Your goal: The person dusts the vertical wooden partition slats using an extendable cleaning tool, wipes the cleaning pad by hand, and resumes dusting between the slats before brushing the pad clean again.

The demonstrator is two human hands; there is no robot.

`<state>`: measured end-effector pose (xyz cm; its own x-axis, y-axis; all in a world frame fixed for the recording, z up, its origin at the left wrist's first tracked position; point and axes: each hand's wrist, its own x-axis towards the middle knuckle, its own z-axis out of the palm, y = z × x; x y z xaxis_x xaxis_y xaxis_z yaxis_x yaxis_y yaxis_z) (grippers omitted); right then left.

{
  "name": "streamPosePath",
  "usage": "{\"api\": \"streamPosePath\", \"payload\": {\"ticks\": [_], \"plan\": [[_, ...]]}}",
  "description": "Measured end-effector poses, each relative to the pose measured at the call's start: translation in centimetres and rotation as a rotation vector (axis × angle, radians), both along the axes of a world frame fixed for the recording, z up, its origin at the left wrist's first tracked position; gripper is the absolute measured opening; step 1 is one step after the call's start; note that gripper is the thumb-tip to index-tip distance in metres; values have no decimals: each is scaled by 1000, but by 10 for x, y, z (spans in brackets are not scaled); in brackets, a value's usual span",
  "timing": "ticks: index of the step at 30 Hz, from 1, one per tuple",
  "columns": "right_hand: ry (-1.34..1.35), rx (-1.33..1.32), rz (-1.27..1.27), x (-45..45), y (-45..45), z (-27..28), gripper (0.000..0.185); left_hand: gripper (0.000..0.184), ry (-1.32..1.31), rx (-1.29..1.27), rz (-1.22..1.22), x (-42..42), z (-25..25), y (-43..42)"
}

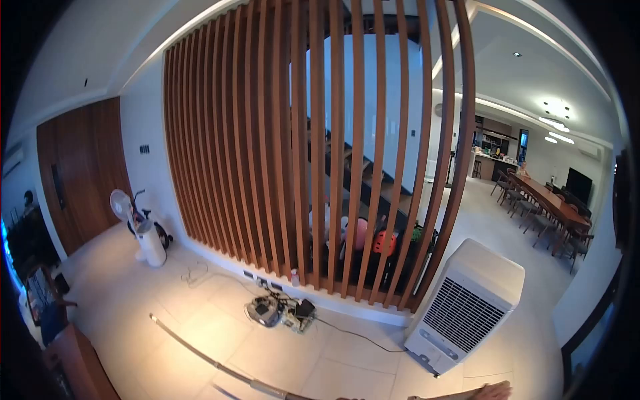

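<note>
A long, thin greyish pole [230, 371] runs from the floor at the left down to the bottom edge, with a joint partway along and a pale end piece. Its near end is cut off by the frame. At the bottom right, part of my right hand [492, 391] shows at the edge, beside a light strip whose kind I cannot make out. Its grip is mostly hidden. A tiny dark sliver at the bottom middle is too small to identify; my left hand cannot be made out.
A white air cooler [467, 303] stands to the right, its cord running to cables and devices [280, 312] on the floor. Behind rises a wooden slat screen [267, 153]. A fan [121, 205] and white cylinder [152, 245] stand left; a long dining table [550, 200] is far right.
</note>
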<state>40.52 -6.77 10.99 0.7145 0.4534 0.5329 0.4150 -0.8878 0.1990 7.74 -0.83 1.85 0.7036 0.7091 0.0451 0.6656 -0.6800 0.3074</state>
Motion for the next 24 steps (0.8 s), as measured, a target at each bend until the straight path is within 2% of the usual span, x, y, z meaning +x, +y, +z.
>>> {"api": "streamPosePath", "payload": {"ticks": [1,2,3,4,5,7,9,11,12,13,15,16,20,22,23,24], "plan": [[-487,-25,61,-13,11,-28,69,38,57,11,-33,9,-8,4],[-350,82,199,-28,18,-51,63,36,-98,-38,56,18,-39,11],[-188,152,329,-49,17,-62,57,37,-51,-218,79,18,-35,12],[-29,126,330,-53,16,-67,60,31,-5,-269,91,13,-18,12],[133,96,310,-56,9,-73,65,25,-83,-182,87,6,-17,4],[126,-3,146,-8,1,-80,67,26,-106,-178,111,-6,-8,-8],[37,87,41,61,-8,-91,66,25,-124,-154,97,-13,-18,-23],[312,18,29,86,-13,-59,61,24,-145,-102,97,-20,-23,-26],[274,79,30,86,-17,-52,54,23,-137,-112,81,-23,-24,-31],[364,131,75,82,-22,-19,61,22,-134,-158,62,-23,-17,-39],[435,548,287,96,-44,-31,65,22,-139,-140,66,-34,-24,-45],[482,616,472,126,-55,-51,67,24,-131,-149,71,-40,-23,-46],[669,652,500,126,-57,-46,66,25,-85,-193,90,-66,-23,-39],[826,445,362,112,-56,-31,66,27,-74,-218,96,-80,-19,-35],[826,452,362,89,-53,-29,66,29,-56,-247,102,-89,-18,-32],[749,585,412,60,-52,-27,66,29,-54,-241,95,-99,-18,-30]]}}
